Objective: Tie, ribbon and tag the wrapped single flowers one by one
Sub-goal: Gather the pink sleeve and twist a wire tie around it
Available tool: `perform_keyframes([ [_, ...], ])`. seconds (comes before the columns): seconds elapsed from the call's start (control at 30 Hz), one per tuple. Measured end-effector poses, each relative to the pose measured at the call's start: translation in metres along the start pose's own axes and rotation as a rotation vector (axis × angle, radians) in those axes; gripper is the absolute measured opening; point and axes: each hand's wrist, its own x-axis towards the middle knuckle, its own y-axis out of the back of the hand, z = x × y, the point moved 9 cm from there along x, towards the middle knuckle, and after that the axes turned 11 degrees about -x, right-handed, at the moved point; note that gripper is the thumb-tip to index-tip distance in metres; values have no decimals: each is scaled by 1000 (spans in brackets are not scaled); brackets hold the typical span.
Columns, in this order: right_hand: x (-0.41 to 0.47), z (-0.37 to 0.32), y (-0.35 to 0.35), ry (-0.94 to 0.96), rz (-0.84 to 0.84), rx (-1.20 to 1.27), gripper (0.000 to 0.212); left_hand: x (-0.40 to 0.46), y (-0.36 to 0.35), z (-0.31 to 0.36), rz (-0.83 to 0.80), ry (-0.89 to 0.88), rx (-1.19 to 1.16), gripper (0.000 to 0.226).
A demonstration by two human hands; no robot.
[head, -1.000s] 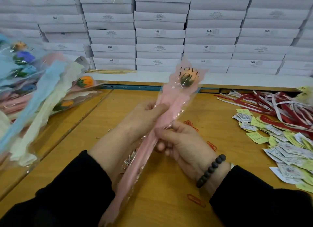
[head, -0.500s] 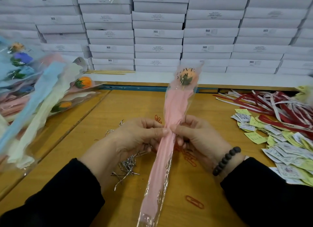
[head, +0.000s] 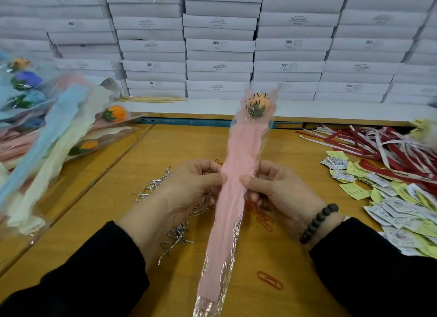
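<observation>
- Wrapped single flower (head: 238, 181): pink paper in a clear sleeve, held above the wooden table (head: 146, 165), upright before the stacked white boxes (head: 220, 47).
- Left hand (head: 189, 193): thumb and fingers pinch the wrap's left edge at mid-length. Right hand (head: 276, 189): curled round the right edge at the same height, thumb pressing on the front.
- Step, as judged: gathering the wrap for a tie. Squeeze evenly from both sides; keep the stem centred; take a wire tie from the silver pile (head: 175, 236), left of the flower below the left hand.
- Ribbons (head: 383, 148) and tags (head: 397, 205) lie right of the flower, untouched.
- Long axis: near vertical in view, slight lean. Orange bloom (head: 256, 106) points up and away; stem end points toward the person.
</observation>
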Motion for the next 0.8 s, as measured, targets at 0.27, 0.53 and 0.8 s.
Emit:
perform_keyframes([
  [0.27,0,-3,2,42,9,-34,8,-1,2,-1,3,7,-74,10],
  [0.53,0,1,1,30,6,-24,8,-2,2,-10,40,59,-78,14],
  [0.8,-1,3,0,36,6,-44,9,-3,-2,-11,21,83,-50,20],
])
